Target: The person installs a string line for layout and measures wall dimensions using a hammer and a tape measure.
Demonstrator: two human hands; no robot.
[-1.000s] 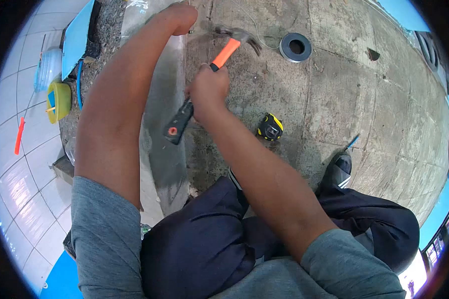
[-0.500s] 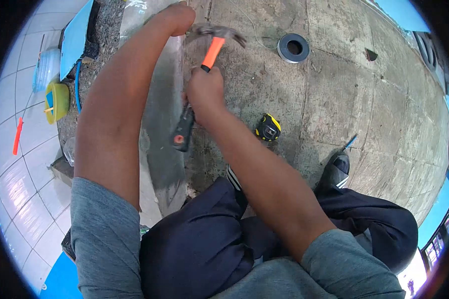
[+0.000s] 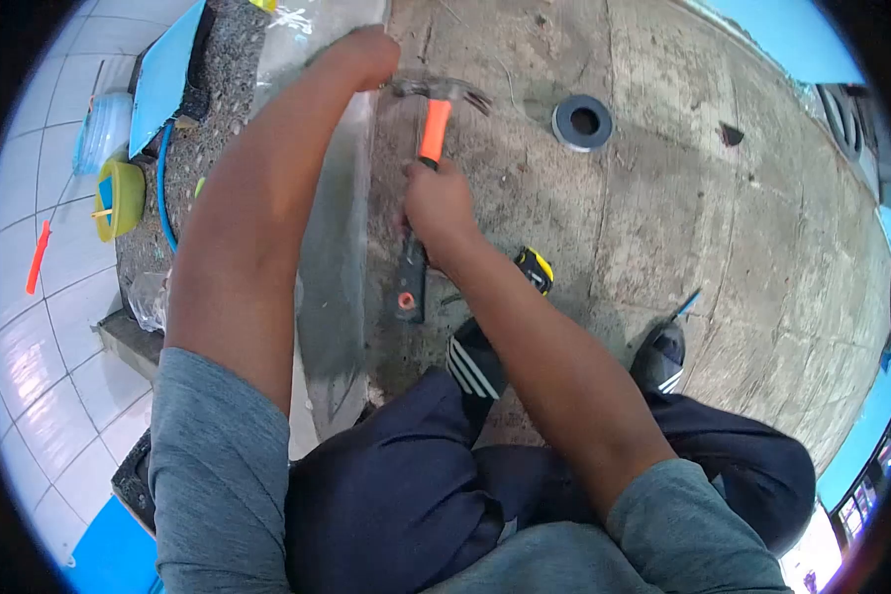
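Note:
A claw hammer (image 3: 436, 129) with an orange and black handle is gripped in my right hand (image 3: 442, 206), fingers wrapped round the handle's middle. The metal head points left, its striking face close to my left hand (image 3: 370, 59); the claw points right. My left hand is closed at the edge of the grey concrete ledge (image 3: 332, 257). Its fingertips are mostly hidden, and I cannot make out what they hold. A yellow and black tape measure (image 3: 535, 269) lies on the floor beside my right forearm, which partly covers it.
A roll of wire (image 3: 583, 123) lies on the concrete floor (image 3: 683, 218), with a dark shard (image 3: 731, 135) farther right. A blue pen-like object (image 3: 687, 303) is by my shoe (image 3: 659, 354). At left are a yellow container (image 3: 121, 201), a blue panel (image 3: 168, 79) and an orange stick (image 3: 39, 257).
The view has shifted slightly. The hammer's handle end has swung to the right, so the handle stands more upright in view. My left hand stays at the ledge edge.

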